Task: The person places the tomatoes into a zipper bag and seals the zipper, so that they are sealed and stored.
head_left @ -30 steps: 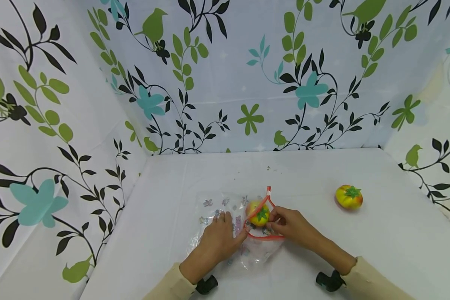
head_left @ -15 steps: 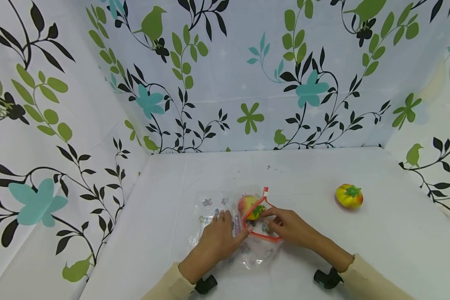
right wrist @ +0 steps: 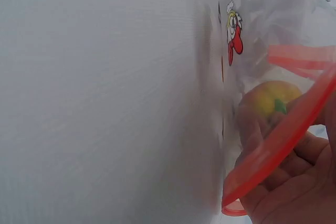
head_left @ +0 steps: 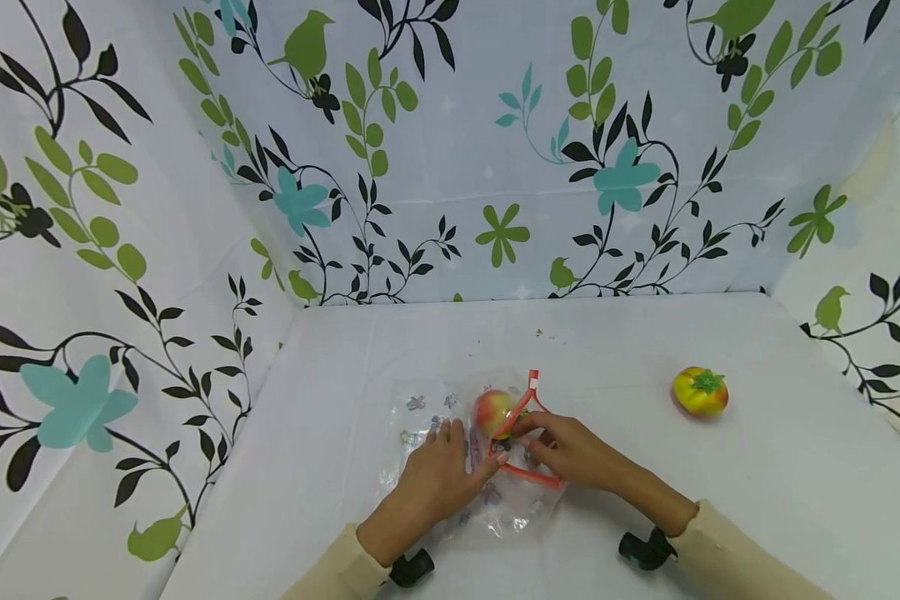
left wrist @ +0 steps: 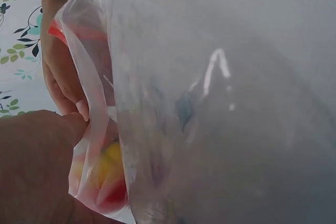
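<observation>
A clear printed plastic zip bag (head_left: pixel 420 408) with a red zip edge (right wrist: pixel 294 135) lies on the table, its mouth spread towards the right. Inside the mouth is a red-and-yellow toy fruit (head_left: pixel 491 411), its green leafy top (right wrist: pixel 281 106) turned to my right hand (head_left: pixel 570 450). The bent fingers of that hand reach past the red edge and grip the fruit at its leafy top. My left hand (head_left: pixel 438 479) lies flat on the bag with straight fingers, its thumb at the red edge. The bag's film blurs the fruit (left wrist: pixel 107 177) in the left wrist view.
A second yellow-and-red toy fruit (head_left: pixel 701 392) sits apart at the right on the white table (head_left: pixel 607 350). Leaf-and-bird printed cloth (head_left: pixel 450 167) hangs at the back and both sides. Dark wrist cameras (head_left: pixel 647 550) ride under both sleeves.
My right hand has moved left into the bag's mouth, taking the toy fruit deeper inside. The fruit's green top has turned from facing up to facing right. My left hand stays put.
</observation>
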Demonstrator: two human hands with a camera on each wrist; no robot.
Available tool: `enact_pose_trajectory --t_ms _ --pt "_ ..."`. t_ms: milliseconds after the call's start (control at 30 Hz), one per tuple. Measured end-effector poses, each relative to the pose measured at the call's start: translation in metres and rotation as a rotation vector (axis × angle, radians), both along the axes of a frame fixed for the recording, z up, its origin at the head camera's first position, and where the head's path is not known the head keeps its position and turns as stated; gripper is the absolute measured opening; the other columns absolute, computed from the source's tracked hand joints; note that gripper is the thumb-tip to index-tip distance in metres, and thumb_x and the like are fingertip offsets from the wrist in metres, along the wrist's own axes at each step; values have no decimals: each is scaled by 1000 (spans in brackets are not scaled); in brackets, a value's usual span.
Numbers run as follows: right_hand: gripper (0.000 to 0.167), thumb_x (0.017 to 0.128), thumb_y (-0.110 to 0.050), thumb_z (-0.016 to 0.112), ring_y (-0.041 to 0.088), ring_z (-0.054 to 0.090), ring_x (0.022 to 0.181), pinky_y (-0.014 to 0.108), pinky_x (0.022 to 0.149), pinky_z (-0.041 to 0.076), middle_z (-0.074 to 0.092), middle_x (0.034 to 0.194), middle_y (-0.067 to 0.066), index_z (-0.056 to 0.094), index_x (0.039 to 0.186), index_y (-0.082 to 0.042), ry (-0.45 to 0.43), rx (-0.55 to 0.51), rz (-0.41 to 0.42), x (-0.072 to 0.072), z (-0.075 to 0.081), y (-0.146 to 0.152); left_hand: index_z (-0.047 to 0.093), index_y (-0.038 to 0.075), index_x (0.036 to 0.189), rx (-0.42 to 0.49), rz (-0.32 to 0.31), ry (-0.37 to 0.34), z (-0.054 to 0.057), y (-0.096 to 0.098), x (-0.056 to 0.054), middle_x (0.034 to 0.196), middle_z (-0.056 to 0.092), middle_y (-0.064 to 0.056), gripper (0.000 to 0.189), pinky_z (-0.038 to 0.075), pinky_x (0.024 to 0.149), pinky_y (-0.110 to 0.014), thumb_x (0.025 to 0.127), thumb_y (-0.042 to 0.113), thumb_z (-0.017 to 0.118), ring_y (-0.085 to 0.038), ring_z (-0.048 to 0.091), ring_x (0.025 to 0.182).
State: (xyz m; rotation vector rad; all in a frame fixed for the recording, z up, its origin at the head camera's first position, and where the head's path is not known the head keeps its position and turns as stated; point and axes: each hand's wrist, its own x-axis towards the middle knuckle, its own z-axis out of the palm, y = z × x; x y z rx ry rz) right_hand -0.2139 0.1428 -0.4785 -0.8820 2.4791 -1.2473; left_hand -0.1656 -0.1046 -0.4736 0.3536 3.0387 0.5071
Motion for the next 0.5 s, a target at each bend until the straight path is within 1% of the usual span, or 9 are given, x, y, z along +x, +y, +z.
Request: enact_pose_trajectory --t_ms 133,233,367,433,500 --pt "29 103 -9 62 17 70 103 27 88 58 72 128 6 69 131 -12 10 2 -1 0 -1 -2 44 -12 151 0 0 -1 1 -1 -1 152 50 -36 101 52 106 -58 99 74 50 -54 54 137" --pt "29 104 -10 62 15 69 102 28 89 58 74 123 3 70 132 -13 21 13 -2 0 -3 -3 45 -12 151 -3 -3 -3 1 -1 -1 152 51 -35 100 53 106 -57 99 73 49 -54 54 137" --pt "31 106 -10 60 11 65 92 25 82 56 75 106 -1 70 135 -14 4 23 3 1 -4 -2 46 -13 150 -1 -6 5 0 -2 0 151 51 -36 101 53 105 -56 99 74 49 -54 54 137" --pt "33 106 -9 58 10 63 88 24 78 54 73 100 -1 69 137 -14 -10 24 9 1 -3 -1 46 -13 149 1 -7 11 0 -1 0 150 51 -36 101 53 105 -57 98 74 50 -55 54 136" --pt "32 107 -8 55 10 62 86 24 75 53 71 95 -1 69 136 -13 -23 25 21 1 -2 0 46 -13 148 3 -9 15 -1 0 0 150 51 -36 102 53 105 -57 97 75 52 -55 54 136"
